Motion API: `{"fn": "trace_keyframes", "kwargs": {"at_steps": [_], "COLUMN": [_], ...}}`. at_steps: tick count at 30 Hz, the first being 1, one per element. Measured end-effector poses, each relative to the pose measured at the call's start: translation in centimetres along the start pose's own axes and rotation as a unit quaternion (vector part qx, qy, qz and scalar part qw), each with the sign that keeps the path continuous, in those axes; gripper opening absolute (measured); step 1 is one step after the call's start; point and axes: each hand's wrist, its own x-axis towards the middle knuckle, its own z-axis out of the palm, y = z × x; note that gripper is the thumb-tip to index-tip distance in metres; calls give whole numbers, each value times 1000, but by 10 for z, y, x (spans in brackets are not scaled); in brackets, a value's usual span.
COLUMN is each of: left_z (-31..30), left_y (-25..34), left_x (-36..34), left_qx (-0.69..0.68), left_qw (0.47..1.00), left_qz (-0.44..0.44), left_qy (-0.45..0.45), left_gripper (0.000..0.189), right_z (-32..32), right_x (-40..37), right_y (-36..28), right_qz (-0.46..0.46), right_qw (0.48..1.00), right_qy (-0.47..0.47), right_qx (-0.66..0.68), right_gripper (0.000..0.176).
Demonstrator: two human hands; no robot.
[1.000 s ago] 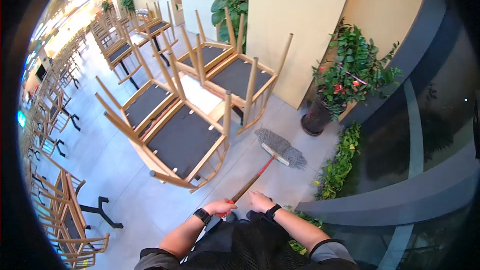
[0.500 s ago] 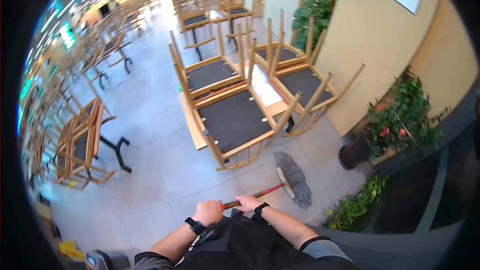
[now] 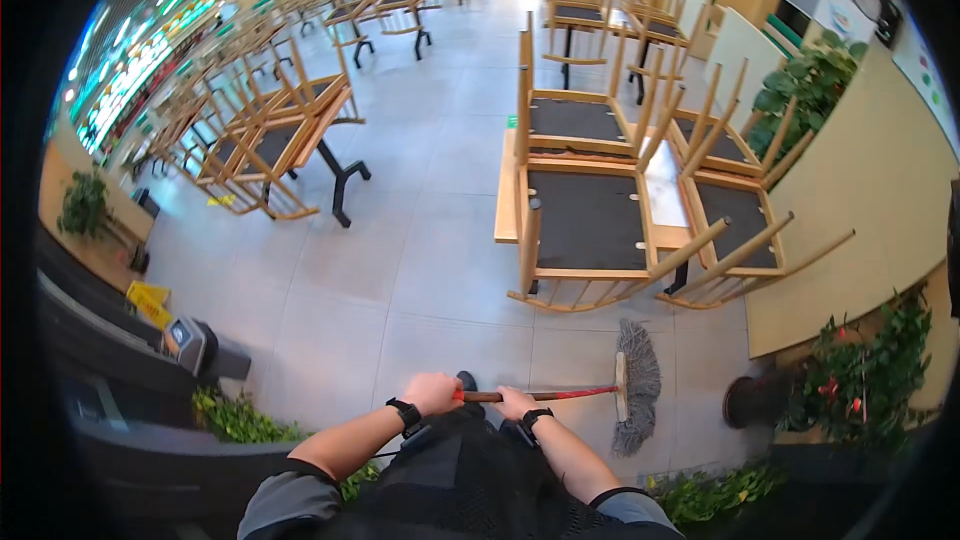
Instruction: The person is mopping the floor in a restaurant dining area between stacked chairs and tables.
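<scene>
The mop lies almost level across the near middle of the view, its red handle running from left to right. The grey stringy mop head rests on the tiled floor at the near right. The left hand is clenched round the near-left end of the handle, fingers wrapped over the top. The right hand grips the handle just beside it on the right, fingers closed round the shaft. Each wrist carries a dark band.

Just beyond the mop head stands a wooden surface loaded with upturned chairs, dark seats facing up and legs sticking outward. The nearest chair frame is close to the mop head but apart from it. To the right of the mop head a dark pot holds a potted plant with red flecks among the leaves, standing against a beige partition wall. Low green plants line the near right edge.

On the far left another surface with upturned chairs stands on black feet, well apart from the mop. At the near left are a yellow sign, a grey box and more greenery. Further rows of stacked chairs recede into the distance.
</scene>
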Motion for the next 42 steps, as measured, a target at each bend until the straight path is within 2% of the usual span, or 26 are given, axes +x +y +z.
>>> {"fn": "trace_keyframes", "kwargs": {"at_steps": [2,4,5,8,10,13,16,18,20,22,24,25,26,29,33,35,36,38,42], "left_z": [7,24,26,39,48,54,51,42,31,10,-12,-20,-28,-48,-60,-61,-59,-53,-25], "left_y": [12,17,22,30,22,1,4,4,0,-10,-23,-29,-36,-59,-91,-106,-113,-128,-156], "left_x": [6,25,33,60,74,72,53,39,25,8,-11,-20,-29,-63,-106,-123,-130,-142,-153], "left_qx": [-15,-35,-42,-43,-38,-69,-60,-52,-44,-29,-13,-3,6,10,30,37,33,3,-80], "left_qw": [1000,998,997,995,996,996,997,997,998,998,998,998,997,997,996,996,996,999,994], "left_qz": [1,54,67,85,78,64,51,58,55,62,63,55,45,37,19,14,9,12,42], "left_qy": [9,6,11,16,11,-6,-4,-9,1,13,28,41,56,67,79,80,82,51,54], "left_gripper": [29,30,30,30,29,30,31,33,34,34,34,33,33,31,27,29,29,34,37], "right_z": [9,9,4,-16,-18,-14,-7,4,17,20,21,23,24,27,35,45,50,59,82], "right_x": [-3,-13,-17,-37,-45,-61,-74,-67,-57,-43,-28,-23,-16,-1,22,32,39,53,68], "right_y": [25,49,58,68,80,91,75,64,48,22,-11,-28,-43,-87,-143,-161,-168,-180,-182], "right_qz": [-3,-21,-21,-5,25,139,196,200,146,135,68,51,45,-95,-112,-82,-85,-77,-73], "right_qw": [1000,998,999,997,997,986,978,977,983,984,988,982,982,972,983,996,996,993,987], "right_qy": [-5,54,48,71,70,86,72,69,109,111,121,156,157,201,125,39,34,-48,-71], "right_qx": [-3,-8,-14,-33,-33,-18,-11,-6,-32,-42,-61,-90,-95,-80,-73,-21,-25,-81,-121], "right_gripper": [40,49,55,57,63,77,81,85,85,83,84,71,71,46,44,43,43,44,43]}}
